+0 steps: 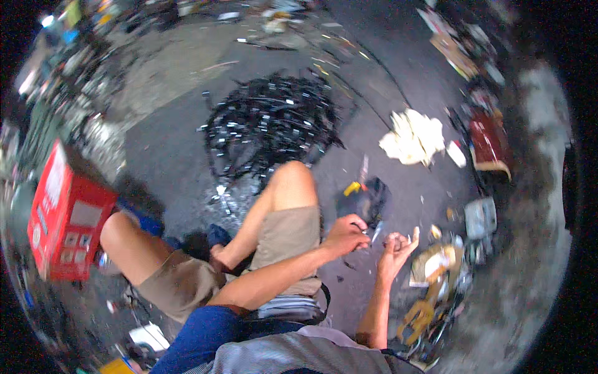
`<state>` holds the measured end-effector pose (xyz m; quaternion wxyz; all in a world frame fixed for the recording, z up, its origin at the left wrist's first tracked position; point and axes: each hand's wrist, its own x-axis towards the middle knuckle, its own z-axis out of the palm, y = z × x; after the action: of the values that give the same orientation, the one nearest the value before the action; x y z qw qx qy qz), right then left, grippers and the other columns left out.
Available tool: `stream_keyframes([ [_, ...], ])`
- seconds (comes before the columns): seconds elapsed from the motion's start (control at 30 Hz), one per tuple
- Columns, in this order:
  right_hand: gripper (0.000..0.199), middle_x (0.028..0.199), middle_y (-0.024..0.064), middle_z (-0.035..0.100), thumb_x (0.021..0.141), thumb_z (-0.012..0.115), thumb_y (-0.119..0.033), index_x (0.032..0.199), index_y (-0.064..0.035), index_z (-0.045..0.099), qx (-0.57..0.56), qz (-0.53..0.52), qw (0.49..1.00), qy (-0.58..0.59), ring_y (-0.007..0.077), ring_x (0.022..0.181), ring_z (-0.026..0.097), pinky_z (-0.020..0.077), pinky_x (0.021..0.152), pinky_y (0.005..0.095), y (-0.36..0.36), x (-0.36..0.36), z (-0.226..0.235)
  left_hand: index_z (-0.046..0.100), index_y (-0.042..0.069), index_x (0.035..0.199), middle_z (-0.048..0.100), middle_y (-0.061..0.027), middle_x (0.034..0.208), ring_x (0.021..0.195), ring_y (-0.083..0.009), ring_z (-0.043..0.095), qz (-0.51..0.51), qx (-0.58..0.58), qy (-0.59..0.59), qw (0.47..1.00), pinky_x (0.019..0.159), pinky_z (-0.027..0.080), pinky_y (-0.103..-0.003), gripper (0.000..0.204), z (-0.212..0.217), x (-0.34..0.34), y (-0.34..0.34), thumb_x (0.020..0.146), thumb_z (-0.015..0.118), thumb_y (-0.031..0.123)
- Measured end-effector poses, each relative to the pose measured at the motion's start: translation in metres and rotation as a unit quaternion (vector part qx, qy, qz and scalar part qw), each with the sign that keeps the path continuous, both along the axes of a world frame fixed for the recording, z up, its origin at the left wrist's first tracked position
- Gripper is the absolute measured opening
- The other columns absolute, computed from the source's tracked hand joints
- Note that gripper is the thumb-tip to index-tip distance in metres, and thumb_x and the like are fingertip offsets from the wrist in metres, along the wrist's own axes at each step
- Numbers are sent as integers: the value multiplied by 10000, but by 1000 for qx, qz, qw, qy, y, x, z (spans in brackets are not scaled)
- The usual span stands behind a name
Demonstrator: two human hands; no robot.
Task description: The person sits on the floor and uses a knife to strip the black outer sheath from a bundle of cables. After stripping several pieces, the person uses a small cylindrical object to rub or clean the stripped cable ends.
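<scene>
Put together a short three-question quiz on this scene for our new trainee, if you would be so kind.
1. True or false: the red box is to the left of the dark heap on the floor.

2. What colour is the crumpled bundle to the right of that heap?
A) Dark green
B) Bright red
C) Creamy white

3. Fill in the gap with "touching" or "apart": the person's left hand and right hand are ____.

Key: 1. True. 2. C. 3. Apart.
</scene>
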<state>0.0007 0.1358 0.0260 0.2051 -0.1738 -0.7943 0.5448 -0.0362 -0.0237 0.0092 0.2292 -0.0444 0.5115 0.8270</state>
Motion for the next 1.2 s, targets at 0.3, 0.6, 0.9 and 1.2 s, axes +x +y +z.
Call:
stream_keyframes([
  [0.3, 227, 1092, 111, 652, 1038, 506, -134, 987, 18, 666, 68, 329, 919, 205, 192, 933, 614, 492, 878, 344, -137, -87, 158, 713, -10, 888, 724, -81, 755, 682, -127, 667, 125, -291, 296, 901, 630, 532, -299, 153, 174, -5, -195, 782, 733, 98],
  [0.6, 393, 1281, 100, 606, 1055, 509, -283, 1343, -18, 551, -36, 800, 587, 121, 186, 1182, 564, 428, 1039, 326, -399, -77, 259, 702, -16, 855, 701, -160, 745, 638, -225, 662, 178, -580, 267, 749, 620, 521, -400, 217, 299, 91, -384, 768, 685, 181],
  [0.9, 250, 930, 37, 666, 1024, 598, -276, 1088, -35, 598, -171, 762, 617, 102, 119, 840, 619, 501, 799, 289, -511, 8, 248, 437, 36, 1327, 683, -164, 1023, 922, -223, 712, 604, -167, 205, 752, 790, 595, -323, 515, 316, 181, -447, 866, 632, -82],
  [1.2, 220, 585, -83, 441, 1001, 621, -317, 920, -117, 663, -89, 864, 490, -73, 44, 510, 408, 328, 478, 228, -575, 17, 295, 488, 40, 1347, 675, -132, 1104, 1048, -198, 671, 725, -137, 281, 614, 862, 564, -309, 544, 299, 240, -509, 840, 665, -47],
])
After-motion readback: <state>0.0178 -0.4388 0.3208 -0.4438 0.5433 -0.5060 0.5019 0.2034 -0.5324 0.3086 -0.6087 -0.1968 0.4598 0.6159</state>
